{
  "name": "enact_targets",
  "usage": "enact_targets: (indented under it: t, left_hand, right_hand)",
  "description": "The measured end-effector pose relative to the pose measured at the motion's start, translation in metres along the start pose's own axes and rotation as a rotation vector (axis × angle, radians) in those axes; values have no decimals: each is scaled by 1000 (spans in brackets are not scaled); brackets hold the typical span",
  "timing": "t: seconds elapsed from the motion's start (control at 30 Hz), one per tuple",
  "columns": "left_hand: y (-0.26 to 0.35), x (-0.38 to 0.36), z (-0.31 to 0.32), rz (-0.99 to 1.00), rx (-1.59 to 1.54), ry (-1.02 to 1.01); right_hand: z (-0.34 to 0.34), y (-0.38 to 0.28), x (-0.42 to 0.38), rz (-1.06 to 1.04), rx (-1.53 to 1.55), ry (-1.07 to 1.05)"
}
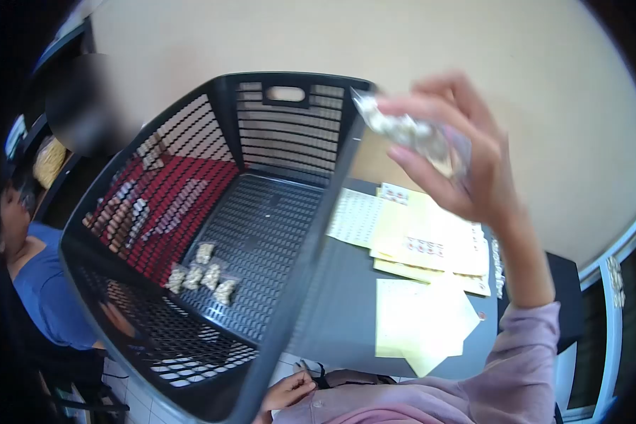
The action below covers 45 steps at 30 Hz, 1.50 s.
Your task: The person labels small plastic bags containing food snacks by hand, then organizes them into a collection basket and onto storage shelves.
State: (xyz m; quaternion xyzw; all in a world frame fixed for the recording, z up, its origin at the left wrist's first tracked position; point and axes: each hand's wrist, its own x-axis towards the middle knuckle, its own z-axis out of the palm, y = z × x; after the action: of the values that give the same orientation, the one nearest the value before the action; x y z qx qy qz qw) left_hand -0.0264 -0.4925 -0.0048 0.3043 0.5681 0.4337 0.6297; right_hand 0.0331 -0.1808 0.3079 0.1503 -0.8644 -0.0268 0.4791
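My right hand (466,141) is raised over the right edge of a black plastic basket (286,81), its fingers closed around a clear bag of pale pieces (410,134). The raised hand is blurred. Inside the basket, several small bags of pale pieces (208,274) lie on the bottom near the left side. My left hand (290,391) is low in the view, beside the basket's near right corner, with its fingers curled; whatever it may hold is too small to make out.
Yellow sheets and envelopes (424,240) and a white sheet of stickers (357,218) lie on the grey table (339,311) right of the basket. Through the basket's left side a red surface (184,191) shows. A person in blue (53,283) is at the far left.
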Motion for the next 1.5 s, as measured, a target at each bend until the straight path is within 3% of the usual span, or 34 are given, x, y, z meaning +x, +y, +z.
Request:
enact_targets:
  t: [0.07, 0.1, 0.13, 0.23, 0.3, 0.4, 0.5, 0.6, 0.67, 0.73, 0.93, 1.07, 1.2, 1.37, 1.5]
  left_hand:
    - [18, 16, 10, 117, 121, -98]
    - [33, 23, 17, 69, 32, -146]
    - [54, 30, 27, 165, 24, -110]
    - [101, 75, 52, 513, 83, 79]
    - [137, 106, 76, 651, 158, 305]
    - [173, 145, 105, 743, 185, 388]
    - [184, 166, 126, 752, 310, 244]
    - [176, 178, 137, 709, 203, 195]
    - [170, 182, 142, 758, -26, 234]
    - [171, 182, 145, 796, -53, 237]
    - [182, 180, 144, 923, -12, 259]
    - [210, 176, 147, 1085, 19, 334]
    - [216, 179, 132, 1101, 119, 239]
    - [222, 178, 132, 1195, 105, 311]
    - [229, 172, 131, 1198, 152, 353]
  right_hand:
    - [-15, 4, -54, 211, 82, -26]
    - [-16, 6, -84, 323, 133, -22]
    - [-20, 2, -111, 531, 213, -119]
    - [-24, -10, -174, 834, 380, -217]
    - [-24, -17, -203, 971, 547, -164]
    - [-34, -23, -228, 1021, 699, -122]
    - [-47, -25, -236, 1065, 793, -167]
    - [-51, -27, -249, 1063, 847, -102]
    - [-51, -30, -252, 1096, 917, -86]
    - [-44, -34, -253, 1108, 982, 119]
    - [-32, -42, -240, 1085, 880, 383]
    - [-33, -39, -228, 1024, 681, 285]
    - [-30, -41, -216, 1008, 606, 320]
    - [-25, -41, -210, 1015, 573, 374]
    - [-23, -39, -205, 881, 469, 395]
